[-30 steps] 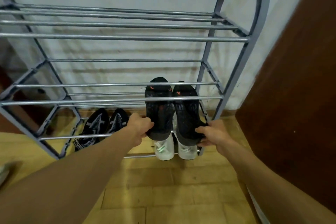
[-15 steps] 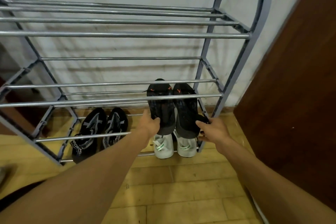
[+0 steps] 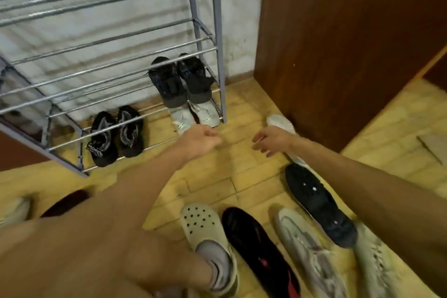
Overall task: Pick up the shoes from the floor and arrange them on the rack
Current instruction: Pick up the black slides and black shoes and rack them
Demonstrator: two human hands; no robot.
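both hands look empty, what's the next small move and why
Probably lower the right hand onto the black shoe lying on the floor just below it. Neither hand holds anything, the left hand is loosely curled, three pairs already sit on the rack, and several shoes are still on the floor.

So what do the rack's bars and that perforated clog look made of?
Rack bars: likely metal tubing, silvery with a glossy sheen; the frame looks painted grey. Clog: looks like moulded foam or rubber, matte cream, with punched round holes.
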